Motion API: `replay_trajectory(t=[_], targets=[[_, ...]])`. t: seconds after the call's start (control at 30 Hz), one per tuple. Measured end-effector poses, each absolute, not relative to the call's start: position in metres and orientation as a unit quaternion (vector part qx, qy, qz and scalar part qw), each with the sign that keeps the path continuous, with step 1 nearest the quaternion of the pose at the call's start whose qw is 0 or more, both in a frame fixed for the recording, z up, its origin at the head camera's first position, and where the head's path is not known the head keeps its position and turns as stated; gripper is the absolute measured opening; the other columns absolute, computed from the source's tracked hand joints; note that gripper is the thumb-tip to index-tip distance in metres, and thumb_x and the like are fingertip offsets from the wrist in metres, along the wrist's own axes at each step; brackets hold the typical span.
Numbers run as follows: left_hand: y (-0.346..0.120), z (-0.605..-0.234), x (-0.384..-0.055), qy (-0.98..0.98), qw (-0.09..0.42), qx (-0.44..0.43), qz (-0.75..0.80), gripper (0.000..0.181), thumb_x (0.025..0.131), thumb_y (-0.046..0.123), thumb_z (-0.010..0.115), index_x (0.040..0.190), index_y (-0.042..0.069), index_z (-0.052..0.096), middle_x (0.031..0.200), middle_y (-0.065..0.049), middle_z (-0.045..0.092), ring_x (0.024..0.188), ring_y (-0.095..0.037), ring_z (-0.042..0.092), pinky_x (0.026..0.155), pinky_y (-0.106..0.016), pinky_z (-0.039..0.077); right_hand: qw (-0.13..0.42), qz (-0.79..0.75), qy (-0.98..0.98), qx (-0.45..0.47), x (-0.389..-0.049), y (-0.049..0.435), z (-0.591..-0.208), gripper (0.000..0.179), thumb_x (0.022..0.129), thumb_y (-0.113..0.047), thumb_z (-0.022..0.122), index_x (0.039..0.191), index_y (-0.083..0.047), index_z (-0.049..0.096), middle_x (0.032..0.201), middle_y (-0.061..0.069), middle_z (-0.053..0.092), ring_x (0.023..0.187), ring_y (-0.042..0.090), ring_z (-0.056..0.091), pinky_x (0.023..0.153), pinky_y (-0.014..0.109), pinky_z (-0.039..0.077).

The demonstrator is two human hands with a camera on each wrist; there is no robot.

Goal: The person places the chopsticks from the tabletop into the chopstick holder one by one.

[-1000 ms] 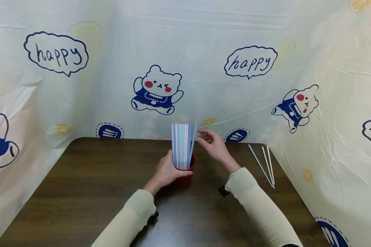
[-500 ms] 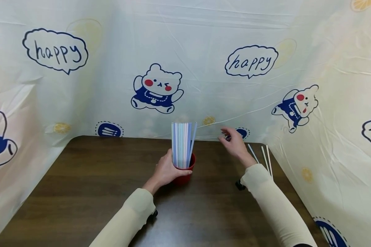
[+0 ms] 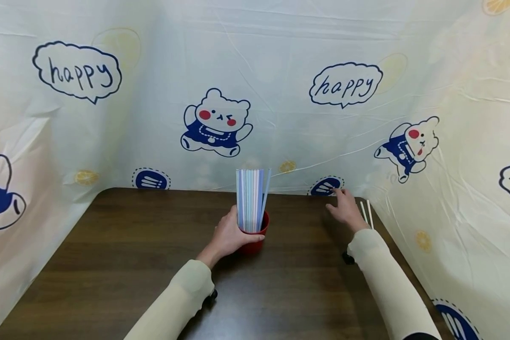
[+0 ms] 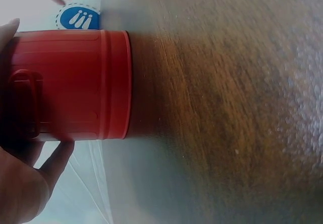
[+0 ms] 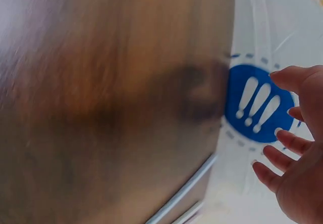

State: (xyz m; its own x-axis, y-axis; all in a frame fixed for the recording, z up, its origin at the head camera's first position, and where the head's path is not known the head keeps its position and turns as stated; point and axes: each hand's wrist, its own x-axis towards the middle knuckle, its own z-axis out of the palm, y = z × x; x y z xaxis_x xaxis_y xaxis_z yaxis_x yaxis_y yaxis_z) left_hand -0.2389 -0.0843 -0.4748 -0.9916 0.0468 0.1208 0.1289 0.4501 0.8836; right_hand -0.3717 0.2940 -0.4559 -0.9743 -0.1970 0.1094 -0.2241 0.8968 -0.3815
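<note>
A red cup (image 3: 251, 247) stands on the table, filled with an upright bundle of striped paper straws (image 3: 250, 200). One blue straw (image 3: 265, 196) leans apart from the bundle at the cup's right side. My left hand (image 3: 227, 233) grips the cup; the left wrist view shows fingers and thumb on either side of its red wall (image 4: 65, 88). Over the table's back right part is my right hand (image 3: 346, 209), its fingers spread and holding nothing. Close to it lie a blue straw (image 5: 182, 188) and two white straws (image 3: 367, 215), partly hidden by the right hand and sleeve.
The dark wooden table (image 3: 123, 250) ends at the back against a hanging printed cloth (image 3: 280, 94). More of this cloth (image 3: 471, 212) closes off the right side, near the loose straws.
My right hand has moved from beside the leaning straw in the cup rightward to the loose straws, now covering the blue one in the head view. My left hand stays on the cup.
</note>
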Motion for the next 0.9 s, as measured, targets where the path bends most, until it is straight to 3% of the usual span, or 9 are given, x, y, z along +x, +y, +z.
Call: replay_trajectory(t=[0.43, 0.67, 0.77, 0.9], targets=[[-0.09, -0.472, -0.237, -0.85, 0.035, -0.047, -0.524, 0.108, 0.067, 0.047, 0.095, 0.152, 0.022, 0.034, 0.147, -0.004, 0.052, 0.127, -0.025, 0.056, 0.107, -0.058, 0.046, 0.011, 0.156, -0.985, 0.071, -0.377, 0.329, -0.482, 0.068, 0.096, -0.02, 0.065, 0.146, 0.015, 0.035, 0.143, 0.046, 0.029, 0.13, 0.064, 0.034, 0.107, 0.071, 0.034], [-0.091, -0.473, -0.24, -0.848, 0.033, -0.045, -0.526, 0.105, 0.067, 0.047, 0.095, 0.151, 0.025, 0.034, 0.145, 0.0, 0.053, 0.127, -0.024, 0.056, 0.105, -0.058, 0.047, -0.04, 0.177, -0.983, 0.034, -0.376, 0.343, -0.487, 0.08, 0.096, -0.024, 0.065, 0.143, 0.024, 0.023, 0.133, 0.053, 0.035, 0.124, 0.066, 0.039, 0.103, 0.068, 0.039], [-0.089, -0.474, -0.24, -0.848, 0.035, -0.051, -0.527, 0.106, 0.067, 0.047, 0.095, 0.151, 0.024, 0.034, 0.146, -0.001, 0.053, 0.127, -0.024, 0.056, 0.106, -0.058, 0.047, -0.047, 0.2, -0.979, 0.018, -0.376, 0.351, -0.486, 0.078, 0.096, -0.024, 0.065, 0.139, 0.028, 0.026, 0.129, 0.051, 0.041, 0.118, 0.062, 0.047, 0.098, 0.065, 0.044], [-0.087, -0.476, -0.237, -0.848, 0.023, -0.058, -0.527, 0.108, 0.067, 0.049, 0.094, 0.152, 0.022, 0.033, 0.147, -0.002, 0.053, 0.127, -0.023, 0.057, 0.106, -0.058, 0.047, -0.045, 0.204, -0.978, -0.011, -0.376, 0.361, -0.489, 0.057, 0.094, -0.021, 0.065, 0.118, 0.026, 0.045, 0.112, 0.044, 0.053, 0.101, 0.053, 0.057, 0.087, 0.06, 0.049]])
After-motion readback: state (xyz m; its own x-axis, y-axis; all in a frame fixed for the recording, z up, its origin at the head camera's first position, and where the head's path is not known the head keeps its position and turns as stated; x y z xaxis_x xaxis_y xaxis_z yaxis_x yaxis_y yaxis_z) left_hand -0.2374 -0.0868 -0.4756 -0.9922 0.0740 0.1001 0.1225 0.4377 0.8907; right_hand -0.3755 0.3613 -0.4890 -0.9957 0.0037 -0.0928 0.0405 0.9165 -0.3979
